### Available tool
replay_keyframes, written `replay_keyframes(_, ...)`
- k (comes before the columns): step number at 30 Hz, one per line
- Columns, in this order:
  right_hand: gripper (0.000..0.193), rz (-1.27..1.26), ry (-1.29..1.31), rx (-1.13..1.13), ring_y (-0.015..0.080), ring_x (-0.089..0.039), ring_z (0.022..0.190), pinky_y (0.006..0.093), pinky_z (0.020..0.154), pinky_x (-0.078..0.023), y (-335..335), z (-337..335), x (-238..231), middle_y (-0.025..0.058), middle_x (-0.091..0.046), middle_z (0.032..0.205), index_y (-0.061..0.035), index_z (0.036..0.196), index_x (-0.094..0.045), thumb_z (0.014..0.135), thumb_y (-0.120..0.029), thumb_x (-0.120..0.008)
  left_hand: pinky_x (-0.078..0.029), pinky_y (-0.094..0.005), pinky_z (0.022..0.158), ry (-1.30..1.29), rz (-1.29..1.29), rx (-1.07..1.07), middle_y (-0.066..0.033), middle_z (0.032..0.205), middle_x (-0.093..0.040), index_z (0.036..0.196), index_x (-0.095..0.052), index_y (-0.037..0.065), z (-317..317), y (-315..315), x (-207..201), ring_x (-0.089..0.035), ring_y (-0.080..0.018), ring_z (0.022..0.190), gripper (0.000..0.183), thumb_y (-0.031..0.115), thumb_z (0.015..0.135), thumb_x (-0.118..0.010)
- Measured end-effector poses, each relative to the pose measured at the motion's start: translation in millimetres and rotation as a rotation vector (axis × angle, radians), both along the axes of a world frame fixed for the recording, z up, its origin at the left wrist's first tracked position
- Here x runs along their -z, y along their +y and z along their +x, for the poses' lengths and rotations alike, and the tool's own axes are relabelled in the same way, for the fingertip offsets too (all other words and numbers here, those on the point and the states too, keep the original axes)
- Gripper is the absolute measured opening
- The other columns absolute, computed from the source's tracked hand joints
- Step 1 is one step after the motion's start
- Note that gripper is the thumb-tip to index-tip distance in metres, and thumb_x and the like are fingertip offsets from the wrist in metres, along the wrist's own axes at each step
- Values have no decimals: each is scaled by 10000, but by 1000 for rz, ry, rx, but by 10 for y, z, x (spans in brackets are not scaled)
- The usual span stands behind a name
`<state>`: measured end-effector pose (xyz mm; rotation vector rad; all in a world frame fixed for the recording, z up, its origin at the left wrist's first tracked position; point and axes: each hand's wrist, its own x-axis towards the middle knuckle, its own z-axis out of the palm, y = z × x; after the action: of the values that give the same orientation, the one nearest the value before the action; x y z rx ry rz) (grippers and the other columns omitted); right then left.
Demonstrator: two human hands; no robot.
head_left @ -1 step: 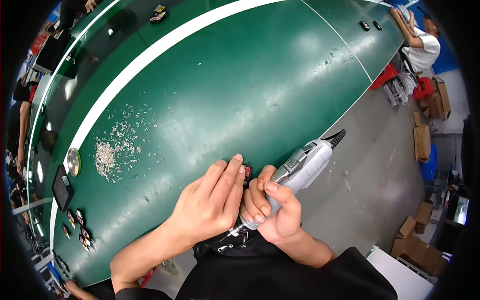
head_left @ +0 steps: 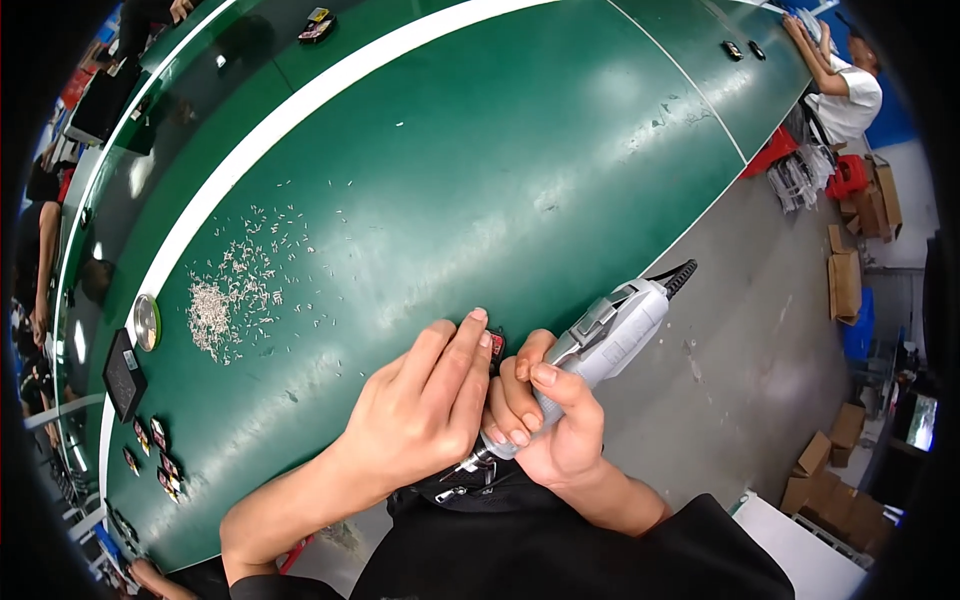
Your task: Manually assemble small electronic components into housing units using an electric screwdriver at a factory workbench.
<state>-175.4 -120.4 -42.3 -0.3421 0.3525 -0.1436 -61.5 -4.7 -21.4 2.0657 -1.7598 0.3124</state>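
Observation:
My right hand (head_left: pixel 545 420) is wrapped round a grey electric screwdriver (head_left: pixel 610 335). The tool slants down to the left, and its metal tip end comes out beneath my left palm near my lap. My left hand (head_left: pixel 415 405) bends over a small black-and-red piece (head_left: pixel 497 345), whose edge peeks out past the fingers. Most of that piece, along with my left thumb, is hidden behind the hand. Both hands are close together at the near edge of the green table.
Many tiny screws (head_left: pixel 212 312) lie heaped and scattered on the green table (head_left: pixel 460 180). Beyond them are a round dish (head_left: pixel 147 323), a black tray (head_left: pixel 124 375) and several small dark pieces (head_left: pixel 165 470). Another person (head_left: pixel 845 95) works at the far right. Cardboard boxes (head_left: pixel 845 275) stand on the floor.

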Motion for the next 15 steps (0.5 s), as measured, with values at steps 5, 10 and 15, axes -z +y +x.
replay_keyframes(5,109,-36,3,19,147,-477,514,317,543,-416,7,21,20,22,-422,576,-77,884,-445,920,-171,-488,-540,-317,571,13,-34,22,-241,1016,-630,944,-622,-132,-23,4,64,-619,-290,784,370,-4,597,-636)
replay_keyframes(10,115,-44,-11,43,144,-468,498,315,527,-417,0,28,21,22,-424,571,-73,899,-456,924,-182,-486,-547,-322,577,-33,-16,37,-254,1003,-628,934,-612,-147,-38,-8,22,-630,-301,782,379,-15,579,-631)
replay_keyframes(15,111,-22,-19,53,143,-458,481,310,509,-410,-16,38,18,21,-419,559,-66,901,-471,922,-175,-480,-546,-318,577,-68,13,36,-257,1007,-627,933,-614,-148,-52,-15,21,-633,-303,797,380,-19,576,-632)
